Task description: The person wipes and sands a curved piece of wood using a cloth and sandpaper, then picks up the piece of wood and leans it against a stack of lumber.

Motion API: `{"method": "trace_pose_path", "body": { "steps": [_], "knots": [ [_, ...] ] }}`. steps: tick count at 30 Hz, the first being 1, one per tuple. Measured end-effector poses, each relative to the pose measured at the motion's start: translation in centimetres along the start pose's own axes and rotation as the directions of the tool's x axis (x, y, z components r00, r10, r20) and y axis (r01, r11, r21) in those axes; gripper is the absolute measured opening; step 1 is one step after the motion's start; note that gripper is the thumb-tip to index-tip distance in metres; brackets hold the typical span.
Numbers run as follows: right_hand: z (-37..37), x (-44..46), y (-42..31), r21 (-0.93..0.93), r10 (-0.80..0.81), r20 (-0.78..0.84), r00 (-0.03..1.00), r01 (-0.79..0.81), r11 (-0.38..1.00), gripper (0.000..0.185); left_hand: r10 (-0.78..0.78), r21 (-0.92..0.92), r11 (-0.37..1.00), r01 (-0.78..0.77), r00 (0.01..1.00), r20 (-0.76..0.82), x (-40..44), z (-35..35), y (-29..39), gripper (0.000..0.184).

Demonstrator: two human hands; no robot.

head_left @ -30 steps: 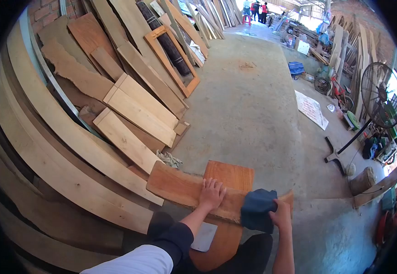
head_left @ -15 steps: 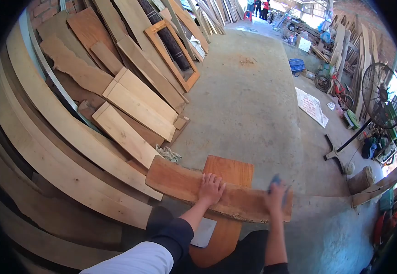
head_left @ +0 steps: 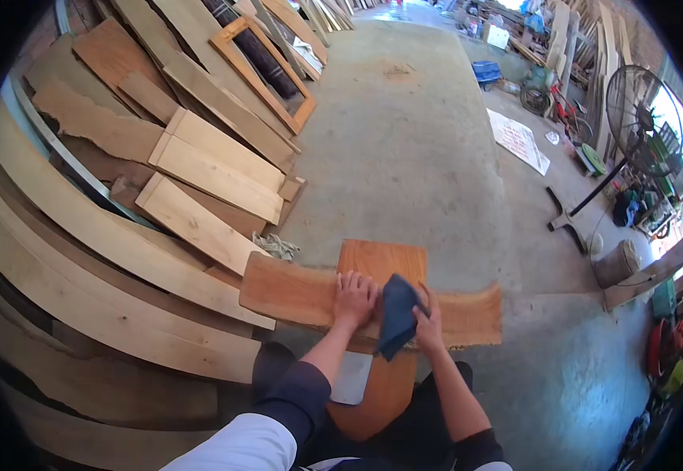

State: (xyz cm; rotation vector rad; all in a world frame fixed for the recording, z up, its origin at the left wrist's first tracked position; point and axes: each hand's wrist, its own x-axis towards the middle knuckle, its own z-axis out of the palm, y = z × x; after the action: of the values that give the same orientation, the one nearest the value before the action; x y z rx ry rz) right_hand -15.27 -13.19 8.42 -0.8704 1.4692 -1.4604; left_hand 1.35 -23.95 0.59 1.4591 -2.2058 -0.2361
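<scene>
A live-edge wooden board (head_left: 286,292) lies crosswise in front of me, on top of a wider reddish-brown plank (head_left: 384,255). My left hand (head_left: 355,301) presses on the board near its middle, fingers stretched out and holding nothing. Just to its right, my right hand (head_left: 429,320) grips the edge of a dark blue-grey sheet (head_left: 398,314). The sheet looks bent and hangs over the board; whether it is sandpaper or cloth I cannot tell. A pale grey flat piece (head_left: 351,378) rests on the lower plank near my body.
Long curved slabs (head_left: 121,314) and stacked boards (head_left: 223,169) fill the left side. A wooden frame (head_left: 302,118) leans there too. At right stand a pedestal fan (head_left: 640,122), a bucket-like container (head_left: 618,263) and a printed sheet (head_left: 518,141) on the concrete floor (head_left: 396,149).
My right hand has moved left from the board's right end to its middle, bringing the blue-grey sheet, which now shows more fully. My left hand stays on the board. The camera view has shifted.
</scene>
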Motion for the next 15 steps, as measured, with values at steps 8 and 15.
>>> {"method": "trace_pose_path", "body": {
  "steps": [8, 15],
  "knots": [
    [-14.2, 2.8, 1.1, -0.918, -0.186, 0.201, 0.962, 0.252, 0.306, 0.031, 0.003, 0.016, 1.0, -0.004, 0.999, 0.033, -0.4, -1.8, 0.4, 0.038],
    [-25.6, 4.1, -0.3, -0.985, -0.458, -0.17, 0.873, -0.134, 0.112, 0.02, 0.024, 0.01, 1.0, -0.025, 0.997, 0.076, 1.9, -0.3, 1.6, 0.039]
  ]
}}
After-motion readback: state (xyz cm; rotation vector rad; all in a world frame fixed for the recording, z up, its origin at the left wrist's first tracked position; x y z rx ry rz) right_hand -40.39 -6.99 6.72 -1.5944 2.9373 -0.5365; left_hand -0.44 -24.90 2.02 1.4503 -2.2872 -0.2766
